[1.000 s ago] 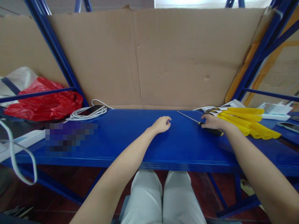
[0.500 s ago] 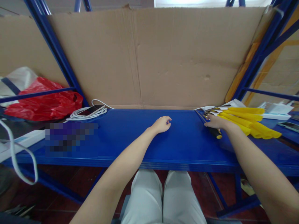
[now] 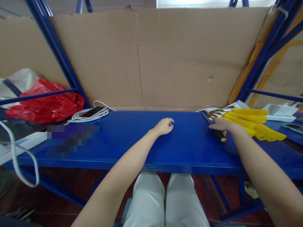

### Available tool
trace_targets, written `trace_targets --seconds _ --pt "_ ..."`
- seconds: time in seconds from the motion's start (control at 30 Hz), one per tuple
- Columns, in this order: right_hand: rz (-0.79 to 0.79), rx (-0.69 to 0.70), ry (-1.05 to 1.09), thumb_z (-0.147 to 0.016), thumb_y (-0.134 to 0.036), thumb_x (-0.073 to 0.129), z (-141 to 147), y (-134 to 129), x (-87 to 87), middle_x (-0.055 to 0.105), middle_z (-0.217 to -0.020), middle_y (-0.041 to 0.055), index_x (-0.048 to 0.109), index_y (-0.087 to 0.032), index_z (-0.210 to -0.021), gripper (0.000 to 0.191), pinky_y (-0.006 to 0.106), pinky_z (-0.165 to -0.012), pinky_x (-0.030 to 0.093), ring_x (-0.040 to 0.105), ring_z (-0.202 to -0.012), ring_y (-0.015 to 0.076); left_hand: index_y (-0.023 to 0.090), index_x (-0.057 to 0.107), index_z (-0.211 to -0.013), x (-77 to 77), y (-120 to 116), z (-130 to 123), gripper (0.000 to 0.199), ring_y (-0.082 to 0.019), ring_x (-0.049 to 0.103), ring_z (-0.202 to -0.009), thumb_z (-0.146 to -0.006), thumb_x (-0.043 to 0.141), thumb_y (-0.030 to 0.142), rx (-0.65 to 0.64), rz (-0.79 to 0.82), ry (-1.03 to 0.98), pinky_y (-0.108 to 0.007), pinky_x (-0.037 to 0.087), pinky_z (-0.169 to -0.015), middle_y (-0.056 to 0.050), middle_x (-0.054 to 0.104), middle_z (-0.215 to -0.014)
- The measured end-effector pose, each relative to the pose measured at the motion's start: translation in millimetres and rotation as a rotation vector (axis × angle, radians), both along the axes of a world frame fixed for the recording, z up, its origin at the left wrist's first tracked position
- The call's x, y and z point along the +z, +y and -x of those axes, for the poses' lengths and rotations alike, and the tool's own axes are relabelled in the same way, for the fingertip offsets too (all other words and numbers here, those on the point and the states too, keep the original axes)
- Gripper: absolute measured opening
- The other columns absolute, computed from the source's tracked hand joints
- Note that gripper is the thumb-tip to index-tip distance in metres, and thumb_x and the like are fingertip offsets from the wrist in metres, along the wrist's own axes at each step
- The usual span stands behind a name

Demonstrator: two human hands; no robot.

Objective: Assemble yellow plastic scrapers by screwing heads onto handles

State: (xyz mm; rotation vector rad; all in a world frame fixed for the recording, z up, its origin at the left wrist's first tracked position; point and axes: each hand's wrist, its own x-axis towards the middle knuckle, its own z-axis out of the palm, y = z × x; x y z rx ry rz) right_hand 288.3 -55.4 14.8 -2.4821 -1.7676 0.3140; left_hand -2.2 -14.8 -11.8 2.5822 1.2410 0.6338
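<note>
On the blue tabletop point(image 3: 132, 138), my left hand point(image 3: 163, 126) rests near the middle with its fingers curled in, and nothing shows in it. My right hand point(image 3: 220, 124) is closed over a screwdriver point(image 3: 221, 136) with a black handle and a yellow end. The handle's end points toward me, and a thin shaft reaches away past my fingers. Part of the handle is hidden under the hand. Just right of it lies a fanned bundle of yellow tube-like pieces point(image 3: 251, 118) with whitish and dark ends at their left.
A cardboard sheet point(image 3: 180, 60) stands along the back between blue posts. At the left are a phone point(image 3: 92, 112) on a coiled white cable point(image 3: 78, 118), a red plastic bag point(image 3: 47, 102) and a white power strip point(image 3: 26, 143). Another phone point(image 3: 293, 127) lies far right.
My right hand and the screwdriver have shifted very slightly to the right and toward me. The left hand keeps its place.
</note>
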Motion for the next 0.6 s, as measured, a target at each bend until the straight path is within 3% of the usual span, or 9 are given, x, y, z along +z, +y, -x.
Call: trace_targets --seconds 0.23,0.37,0.47,0.6 --pt "-0.027 0.001 0.009 -0.080 -0.030 0.058 -0.9 -0.6 2.6 0.067 -0.081 0.0170 0.050 -0.006 -0.127 0.054 0.030 -0.046 0.048 0.064 -0.058 0.0245 0.011 0.065 -0.117 -0.1 0.1 0.0 0.033 -0.019 0.066 -0.097 -0.086 0.055 0.013 -0.005 -0.004 0.006 -0.031 0.051 -0.091 -0.011 0.070 -0.107" --pt "-0.064 0.004 0.000 -0.078 -0.040 0.062 -7.2 2.6 1.3 0.070 -0.086 0.0164 0.053 -0.013 -0.130 0.059 0.035 -0.049 0.052 0.066 -0.063 0.0290 0.012 0.065 -0.117 -2.1 3.4 0.6 0.033 -0.019 0.066 -0.097 -0.086 0.054 0.014 -0.008 -0.019 0.018 -0.031 0.051 -0.091 -0.011 0.070 -0.106" --pt "-0.081 0.014 -0.038 -0.079 -0.042 0.060 -10.2 5.8 -0.3 0.071 -0.089 0.0155 0.056 -0.015 -0.128 0.056 0.037 -0.058 0.055 0.068 -0.072 0.0310 0.013 0.065 -0.115 -5.2 3.9 1.0 0.031 -0.019 0.065 -0.098 -0.086 0.054 0.015 -0.016 -0.047 0.053 -0.031 0.050 -0.091 -0.010 0.069 -0.106" --pt "-0.149 0.094 -0.156 -0.081 -0.039 0.059 -8.3 7.7 -1.8 0.071 -0.102 0.0162 0.064 -0.017 -0.117 0.042 0.038 -0.078 0.054 0.067 -0.097 0.0330 0.011 0.065 -0.112 -9.3 -2.2 -0.4 0.029 -0.023 0.060 -0.108 -0.087 0.051 0.016 -0.051 -0.162 0.178 -0.035 0.046 -0.096 -0.013 0.065 -0.113"
